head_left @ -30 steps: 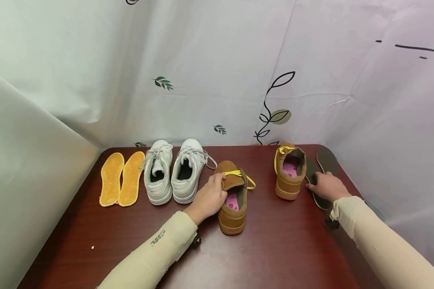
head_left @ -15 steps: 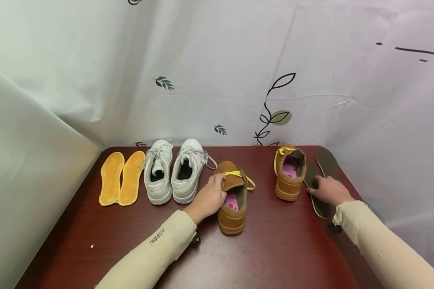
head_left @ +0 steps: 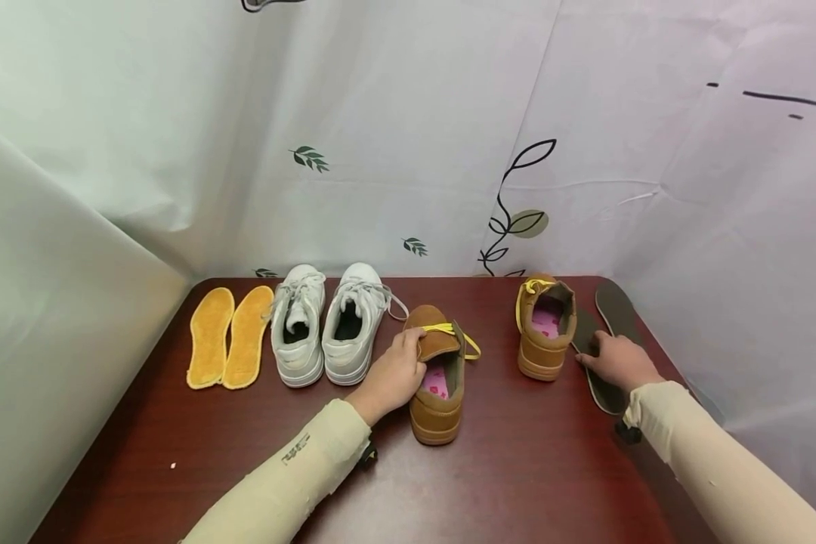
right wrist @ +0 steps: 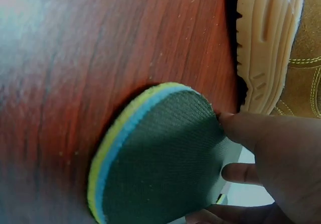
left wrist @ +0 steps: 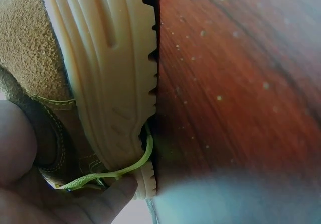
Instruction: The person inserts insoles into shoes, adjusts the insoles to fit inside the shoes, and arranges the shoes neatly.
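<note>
My left hand point(head_left: 396, 372) grips a brown suede shoe point(head_left: 437, 412) by its side near the yellow lace. In the left wrist view the shoe's tan sole point(left wrist: 108, 58) rests on the table, and a loop of yellow lace point(left wrist: 120, 172) hangs by the fingers. My right hand point(head_left: 622, 361) holds a dark insole point(head_left: 605, 394) across its width, thumb at one edge and fingers toward the other. The right wrist view shows this insole point(right wrist: 155, 153) with a blue and yellow layered edge. A second dark insole point(head_left: 615, 306) lies just beyond, partly behind the hand.
The other brown shoe point(head_left: 542, 359) stands left of the right hand, with a pink patterned insole inside. Two white sneakers point(head_left: 299, 363) point(head_left: 347, 363) stand at the back left. Beside them lie two orange insoles point(head_left: 209, 340) point(head_left: 246, 340). White fabric hangs around the table point(head_left: 517, 468).
My right hand has shifted slightly toward me and to the right, and the dark insole has slid a little toward me with it. The left hand stays on the brown shoe.
</note>
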Demonstrator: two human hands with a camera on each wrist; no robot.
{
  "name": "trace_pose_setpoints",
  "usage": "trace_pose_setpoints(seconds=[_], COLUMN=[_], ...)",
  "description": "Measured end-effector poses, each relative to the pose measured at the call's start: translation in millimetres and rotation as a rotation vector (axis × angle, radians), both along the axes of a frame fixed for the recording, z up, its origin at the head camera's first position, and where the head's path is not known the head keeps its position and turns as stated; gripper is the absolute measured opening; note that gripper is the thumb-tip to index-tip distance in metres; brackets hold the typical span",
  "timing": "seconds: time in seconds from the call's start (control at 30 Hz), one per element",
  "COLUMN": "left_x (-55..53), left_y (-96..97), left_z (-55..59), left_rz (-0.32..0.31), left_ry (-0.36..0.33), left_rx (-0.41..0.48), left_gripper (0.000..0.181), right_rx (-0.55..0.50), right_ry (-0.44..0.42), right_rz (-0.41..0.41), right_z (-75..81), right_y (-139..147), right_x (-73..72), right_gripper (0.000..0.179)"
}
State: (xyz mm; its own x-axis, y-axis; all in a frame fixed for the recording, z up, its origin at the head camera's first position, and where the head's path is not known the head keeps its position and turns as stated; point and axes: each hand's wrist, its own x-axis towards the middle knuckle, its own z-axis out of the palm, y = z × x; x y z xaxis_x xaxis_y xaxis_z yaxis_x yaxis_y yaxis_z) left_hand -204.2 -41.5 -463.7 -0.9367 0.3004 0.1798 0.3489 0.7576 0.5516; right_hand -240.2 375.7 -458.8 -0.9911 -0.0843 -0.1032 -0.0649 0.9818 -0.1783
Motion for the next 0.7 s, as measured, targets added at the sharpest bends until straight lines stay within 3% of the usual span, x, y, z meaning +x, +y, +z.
trace_pose_setpoints(seconds=[0.17,0.27,0.7], left_x=[-1.6,-3.9,-8.4], left_y=[0.3,-1.4,-6.3], left_z=[-1.4,-1.9,2.7], left_rz=[0.016,0.013,0.064], left_ry=[-0.011,-0.019,-0.055], left_rx=[0.004,-0.001,0.059], left_gripper=[0.066,0.063,0.041], right_rx=[-0.031,-0.041,-0.01], right_ry=[-0.008,-0.02,-0.051], right_rz=[-0.019,-0.03,-0.03], right_z=[1.0,2.1,5.6], right_y=[1.1,2.7,5.3], right_x=[0.2,1.6,10.4], right_gripper=[0.058,0.062,0.037])
